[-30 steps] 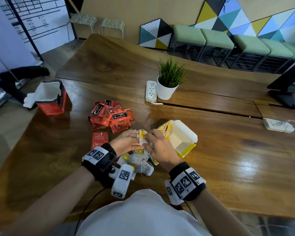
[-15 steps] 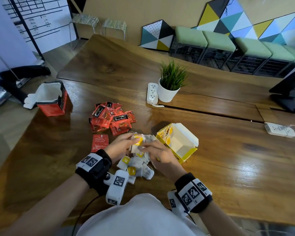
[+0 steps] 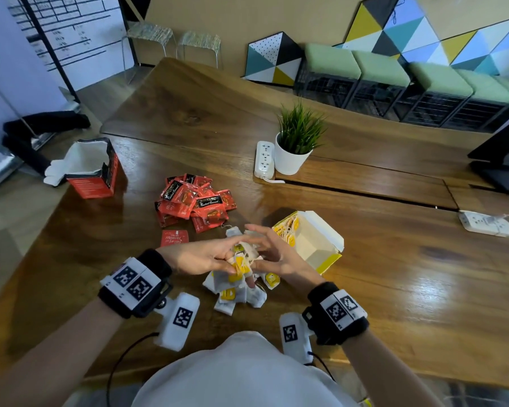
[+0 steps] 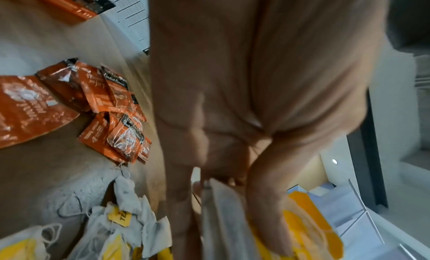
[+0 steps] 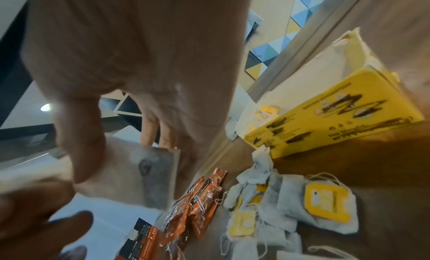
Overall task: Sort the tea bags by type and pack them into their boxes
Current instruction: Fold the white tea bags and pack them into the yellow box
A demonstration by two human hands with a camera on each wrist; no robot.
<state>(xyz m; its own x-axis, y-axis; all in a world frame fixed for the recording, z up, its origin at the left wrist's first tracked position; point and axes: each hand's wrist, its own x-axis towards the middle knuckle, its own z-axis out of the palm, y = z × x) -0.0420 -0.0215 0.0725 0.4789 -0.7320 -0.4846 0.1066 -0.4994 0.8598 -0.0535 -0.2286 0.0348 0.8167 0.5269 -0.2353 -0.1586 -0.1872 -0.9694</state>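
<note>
Two boxes on the surface point(image 3: 394, 283): red box point(image 3: 93, 174) far left, yellow box point(image 3: 312, 242) (open) right; left hand point(image 3: 202, 255) and right hand point(image 3: 276, 257) pinching white tea bags point(image 3: 241, 259) above the loose pile point(image 3: 238, 292), red sachets point(image 3: 194, 204) beyond uncountable

Both hands, left point(image 3: 202, 255) and right point(image 3: 278, 257), raised together, fingers pinching.

Red foil sachets point(image 3: 195, 202) with black label bands, red box point(image 3: 93, 174) white inside, white tea bags point(image 3: 238, 292) with yellow tags, yellow box point(image 3: 329, 261), brown wood table point(image 3: 394, 274), black-and-white checker-marked wristbands point(image 3: 134, 283).
</note>
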